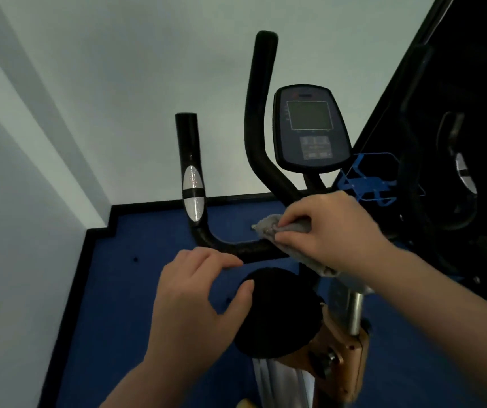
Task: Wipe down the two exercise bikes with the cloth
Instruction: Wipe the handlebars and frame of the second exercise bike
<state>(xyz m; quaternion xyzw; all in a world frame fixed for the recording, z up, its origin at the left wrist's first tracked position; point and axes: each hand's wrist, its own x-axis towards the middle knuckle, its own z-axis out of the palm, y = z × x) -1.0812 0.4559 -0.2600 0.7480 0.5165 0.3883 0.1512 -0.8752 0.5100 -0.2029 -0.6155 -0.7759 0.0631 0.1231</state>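
An exercise bike stands in front of me, with a black left handlebar (pixel 195 184) carrying a silver pulse sensor, a taller curved bar (pixel 258 119), and a grey console (pixel 311 128) with a dark screen. My right hand (pixel 330 231) presses a grey cloth (pixel 268 228) onto the horizontal part of the handlebar near the centre stem. My left hand (pixel 201 295) hovers just below that bar with fingers spread, holding nothing. A black round knob (pixel 277 313) sits under my hands.
A blue bottle cage (pixel 365 184) hangs right of the console. Dark equipment (pixel 457 172) fills the right side. White walls meet in a corner on the left. The floor (pixel 154 290) is blue with black skirting. The bike's orange frame (pixel 342 357) lies below.
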